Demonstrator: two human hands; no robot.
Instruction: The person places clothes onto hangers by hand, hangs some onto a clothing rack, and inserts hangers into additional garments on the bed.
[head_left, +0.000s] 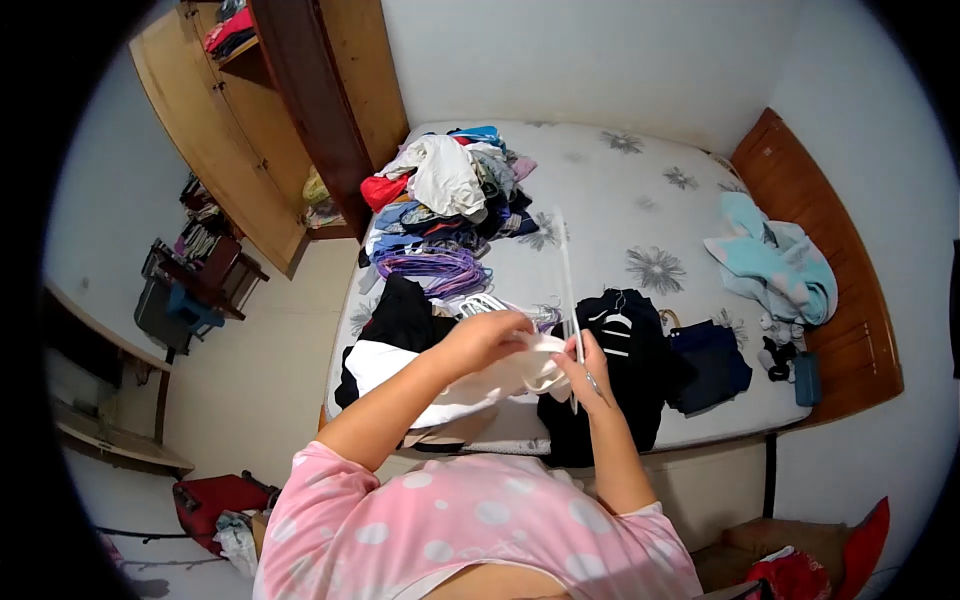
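My left hand (pixel 488 342) is closed on the upper edge of a white garment (pixel 508 380), which hangs down in front of me over the near edge of the bed. Close beside it, my right hand (pixel 588 372) grips a white clothes hanger (pixel 568 285), seen nearly edge-on and upright. The garment's neckline reaches the right hand's fingers; whether they also hold it I cannot tell. Under and right of the right hand lie black clothes (pixel 632 375) with a hanger hook showing. Purple hangers (pixel 435 270) and a few white hangers (pixel 482 304) lie beyond my left hand.
A large clothes pile (pixel 440 178) sits on the bed's far left. Black and white clothes (pixel 385 365) lie at the near left, folded dark trousers (pixel 708 365) at right. A light-blue blanket (pixel 775 260) rests by the wooden headboard (pixel 850 285). A wardrobe (pixel 225 120) stands open at left.
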